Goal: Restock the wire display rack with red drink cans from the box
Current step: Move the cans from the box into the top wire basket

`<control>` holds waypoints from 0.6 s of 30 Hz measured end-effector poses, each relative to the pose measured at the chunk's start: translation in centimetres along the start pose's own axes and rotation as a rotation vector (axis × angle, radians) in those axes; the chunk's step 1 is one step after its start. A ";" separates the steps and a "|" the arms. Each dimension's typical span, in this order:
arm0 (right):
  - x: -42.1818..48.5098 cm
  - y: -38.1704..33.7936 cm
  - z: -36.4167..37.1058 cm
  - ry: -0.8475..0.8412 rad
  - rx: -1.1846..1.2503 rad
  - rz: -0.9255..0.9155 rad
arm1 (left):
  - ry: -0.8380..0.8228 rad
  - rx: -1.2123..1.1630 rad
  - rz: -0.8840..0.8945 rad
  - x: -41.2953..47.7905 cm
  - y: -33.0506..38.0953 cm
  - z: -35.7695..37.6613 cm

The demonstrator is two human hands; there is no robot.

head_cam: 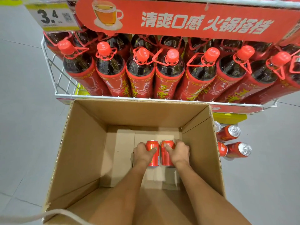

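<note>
Deep inside the open cardboard box (84,143), two red drink cans stand side by side on the bottom. My left hand (142,153) grips the left can (154,158) from above and the side. My right hand (178,151) grips the right can (165,156) the same way. Both forearms reach down into the box. The white wire display rack (53,75) stands just behind the box.
The rack's shelf holds a row of large red-capped dark drink bottles (139,70) under a red banner (178,18). Several red cans (228,133) lie on their sides low down to the right of the box. A price tag (52,15) hangs at top left. Grey floor surrounds everything.
</note>
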State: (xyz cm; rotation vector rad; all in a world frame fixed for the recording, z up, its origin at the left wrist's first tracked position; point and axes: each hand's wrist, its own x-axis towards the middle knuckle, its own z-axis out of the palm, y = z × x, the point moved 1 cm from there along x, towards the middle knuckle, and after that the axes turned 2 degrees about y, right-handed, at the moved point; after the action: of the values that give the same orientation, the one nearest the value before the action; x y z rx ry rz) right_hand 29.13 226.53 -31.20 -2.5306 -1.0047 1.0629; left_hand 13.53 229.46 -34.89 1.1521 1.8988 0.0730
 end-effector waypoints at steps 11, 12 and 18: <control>-1.0 -0.3 0.5 -0.166 0.006 -0.077 | -0.028 -0.161 -0.017 0.0 -1.8 -1.1; -1.8 -0.8 -0.3 -0.166 0.034 -0.103 | -0.024 -0.224 -0.003 -0.3 -2.0 -1.7; -12.0 -6.9 -10.2 -0.157 0.147 -0.236 | 0.012 -0.475 0.149 -10.0 2.9 -12.3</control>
State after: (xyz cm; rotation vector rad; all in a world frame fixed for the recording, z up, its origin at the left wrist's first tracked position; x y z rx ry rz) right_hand 26.67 224.22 -14.33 -2.1770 -1.1848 1.2287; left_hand 8.54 228.26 -19.62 0.9597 1.6774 0.5820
